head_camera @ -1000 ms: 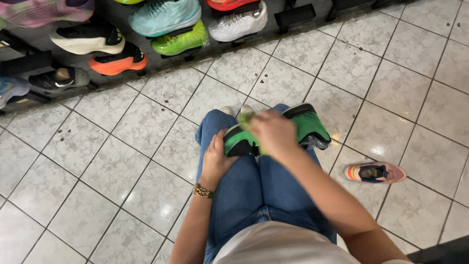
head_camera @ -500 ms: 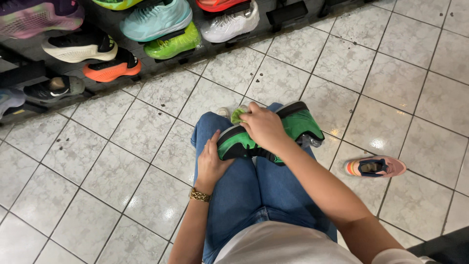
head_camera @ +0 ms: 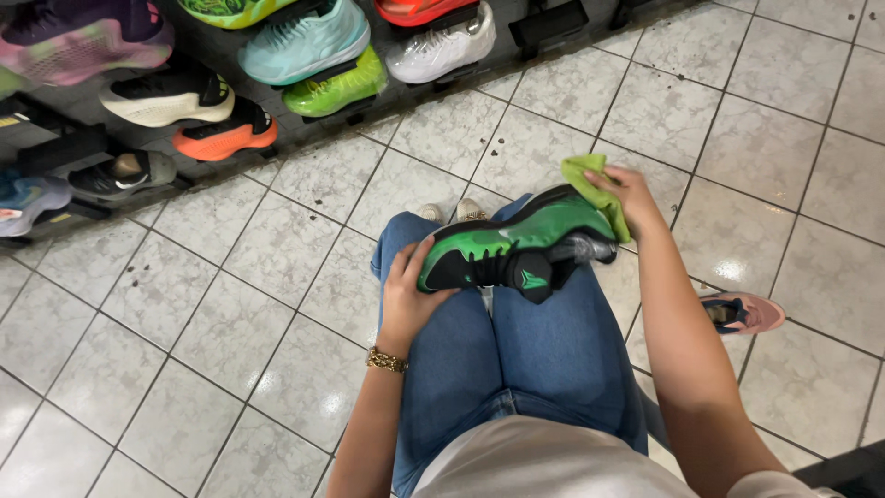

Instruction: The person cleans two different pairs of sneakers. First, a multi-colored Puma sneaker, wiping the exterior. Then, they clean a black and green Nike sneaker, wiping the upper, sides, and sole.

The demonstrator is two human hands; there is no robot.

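A green and black sneaker (head_camera: 516, 242) lies sideways across my lap, over my blue jeans. My left hand (head_camera: 409, 293) grips its heel end, a gold bracelet on that wrist. My right hand (head_camera: 629, 194) holds a yellow-green cloth (head_camera: 595, 184) pressed against the shoe's toe end.
A dark wall rack (head_camera: 83, 138) along the top carries several sneakers, among them a lime one (head_camera: 334, 90), a teal one (head_camera: 304, 39), a white one (head_camera: 441, 48) and an orange-soled one (head_camera: 224, 136). A pink sneaker (head_camera: 743, 314) lies on the tiled floor (head_camera: 184, 332) to my right.
My right hand has slid the cloth from the middle of the shoe out to its toe end. The left hand has kept its hold on the heel.
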